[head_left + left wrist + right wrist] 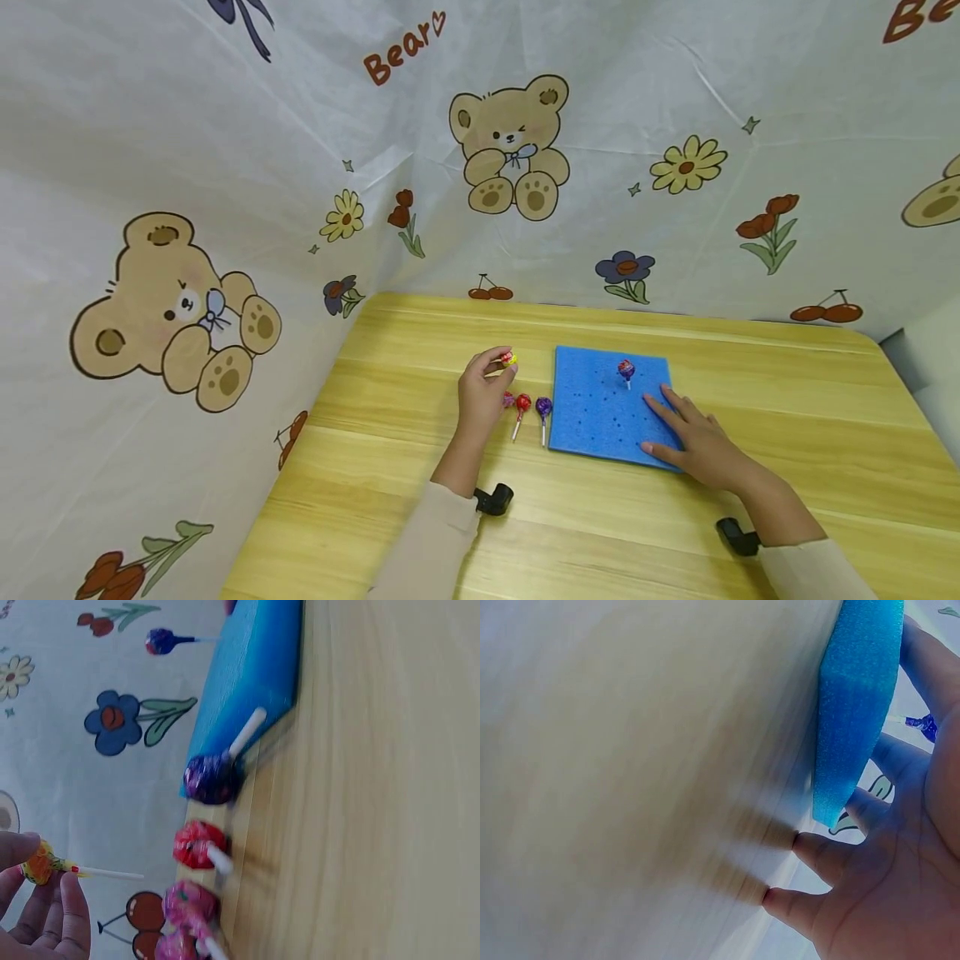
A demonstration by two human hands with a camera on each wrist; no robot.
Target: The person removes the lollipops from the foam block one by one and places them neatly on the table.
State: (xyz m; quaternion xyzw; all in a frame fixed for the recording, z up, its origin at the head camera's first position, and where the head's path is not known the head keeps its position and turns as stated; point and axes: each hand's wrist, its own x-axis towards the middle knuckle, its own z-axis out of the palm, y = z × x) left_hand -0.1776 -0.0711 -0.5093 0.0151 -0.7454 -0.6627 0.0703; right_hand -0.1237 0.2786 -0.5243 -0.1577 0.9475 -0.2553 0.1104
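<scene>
My left hand (482,396) pinches a yellow-wrapped lollipop (39,864) by its head; its white stick points toward the foam side in the left wrist view. A blue foam block (600,412) dotted with small holes lies on the table. One blue-purple lollipop (626,369) stands upright in it, head up. My right hand (708,450) rests at the block's right edge with fingers spread, some on its top. In the right wrist view, two fingertips (778,897) touch the table beside the block. Left of the foam lie a purple lollipop (543,407), a red lollipop (523,402) and pink lollipops (189,904).
The wooden table (600,533) meets a cloth backdrop (405,108) printed with bears and flowers at its back and left. A black wrist camera (495,500) sits on the left wrist, and another wrist camera (737,537) on the right.
</scene>
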